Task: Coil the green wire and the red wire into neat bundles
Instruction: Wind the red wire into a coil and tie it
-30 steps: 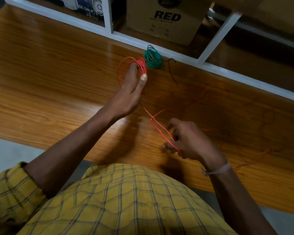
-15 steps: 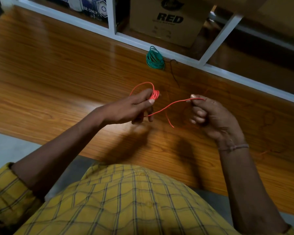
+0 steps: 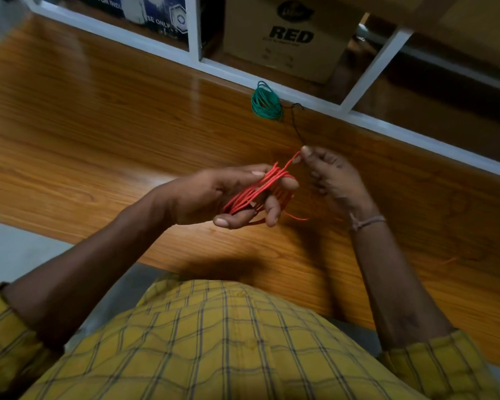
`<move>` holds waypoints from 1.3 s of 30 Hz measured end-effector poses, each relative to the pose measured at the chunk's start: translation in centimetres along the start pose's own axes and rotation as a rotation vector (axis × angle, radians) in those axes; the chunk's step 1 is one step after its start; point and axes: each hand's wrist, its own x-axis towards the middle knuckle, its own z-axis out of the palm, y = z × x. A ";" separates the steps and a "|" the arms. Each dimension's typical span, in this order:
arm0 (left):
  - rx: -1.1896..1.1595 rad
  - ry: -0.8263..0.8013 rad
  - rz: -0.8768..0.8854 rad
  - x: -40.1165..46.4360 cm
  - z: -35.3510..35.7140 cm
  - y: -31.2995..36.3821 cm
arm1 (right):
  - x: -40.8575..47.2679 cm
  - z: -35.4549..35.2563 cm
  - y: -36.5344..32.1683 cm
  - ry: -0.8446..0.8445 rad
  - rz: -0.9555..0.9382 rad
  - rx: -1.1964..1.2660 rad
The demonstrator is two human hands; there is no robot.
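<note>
The red wire (image 3: 257, 190) is wound in several loops across the palm and fingers of my left hand (image 3: 214, 194), held above the wooden table (image 3: 98, 134). My right hand (image 3: 334, 174) pinches a strand of the red wire between thumb and forefinger just above the loops. A short loose end (image 3: 296, 217) sticks out to the right below my left fingers. The green wire (image 3: 265, 103) lies coiled in a small bundle at the table's far edge, untouched.
A thin dark wire (image 3: 296, 119) lies beside the green bundle. A white metal frame (image 3: 373, 67) runs along the table's far edge. Behind it stands a cardboard box (image 3: 289, 36) marked RED. Faint red strands (image 3: 448, 259) trail on the table at the right.
My hands have come together. The red wire's loops now lie across my left palm, and my right hand has moved left with the strand, close above them.
</note>
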 end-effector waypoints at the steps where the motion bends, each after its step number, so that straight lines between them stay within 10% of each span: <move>1: -0.032 -0.018 0.035 0.0 0.2 0.3 | 0.0 0.9 0.7 0.000 0.012 -0.009; 11: -0.177 0.323 0.240 1.2 0.0 1.5 | -6.3 7.8 2.8 -0.394 0.162 -0.122; 21: 0.864 0.631 0.136 4.4 0.3 -2.4 | -7.7 4.3 -0.3 -0.224 0.176 -0.435; 27: 1.269 0.766 -0.017 3.3 -1.3 -1.1 | -8.5 0.5 -1.6 -0.190 0.282 -0.102; 33: 0.944 0.511 -0.215 0.6 -2.4 0.1 | -9.0 -3.1 -4.3 -0.358 -0.059 -0.122; 39: 0.386 0.252 -0.100 0.7 0.2 -0.2 | -4.0 -2.7 -4.1 -0.116 -0.166 -0.079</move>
